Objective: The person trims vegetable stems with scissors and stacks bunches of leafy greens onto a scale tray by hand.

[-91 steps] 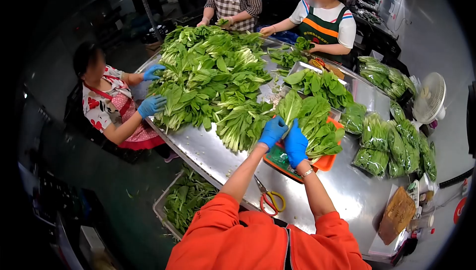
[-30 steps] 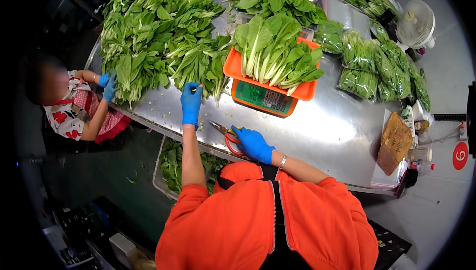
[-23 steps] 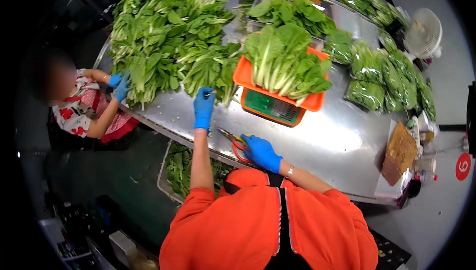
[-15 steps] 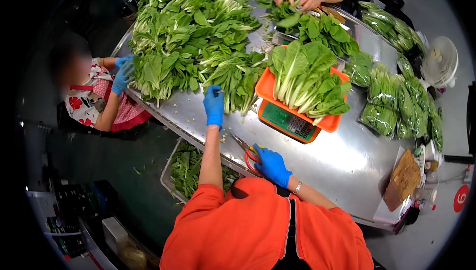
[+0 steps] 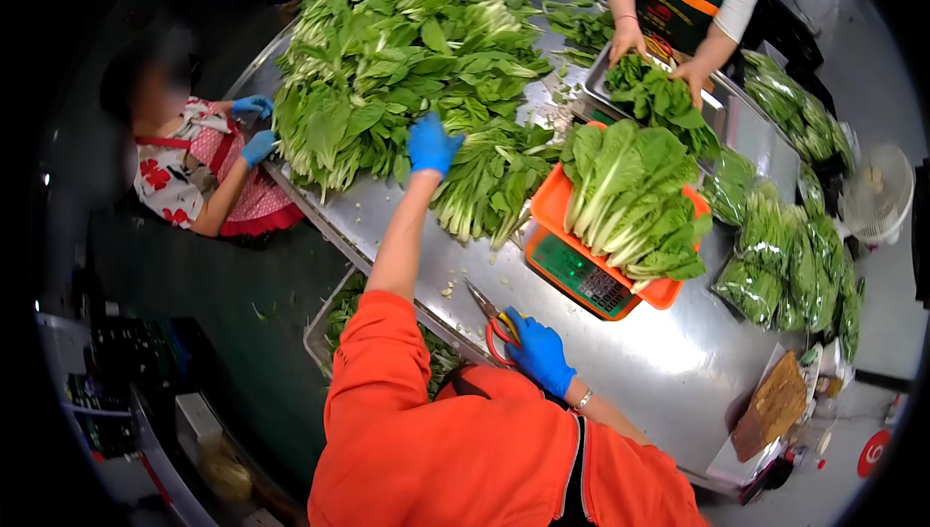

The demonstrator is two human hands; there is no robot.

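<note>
My left hand (image 5: 433,147), in a blue glove, reaches over the near edge of a big heap of leafy greens (image 5: 387,72). Its thumb stands apart from the fingers, and nothing shows in its grip. Just right of it lies a smaller bunch of greens (image 5: 494,178) with the stems toward me. My right hand (image 5: 542,355), gloved in blue too, is closed around the handles of scissors (image 5: 497,325). Their blades point away over the steel table (image 5: 630,362). An orange scale (image 5: 579,280) carries an orange tray (image 5: 547,202) piled with lettuce (image 5: 630,202).
Bagged greens (image 5: 775,256) line the right side. A co-worker's hands (image 5: 628,40) handle greens over a metal tray at the back. On the left, another person wears blue gloves (image 5: 259,147). A crate (image 5: 318,333) of leaves sits below the table edge. A fan (image 5: 877,193) stands right.
My left hand has moved forward from the table's bare steel onto the heap. My right hand keeps the scissors. The co-worker at the back has both hands on greens above the tray. The view has shifted.
</note>
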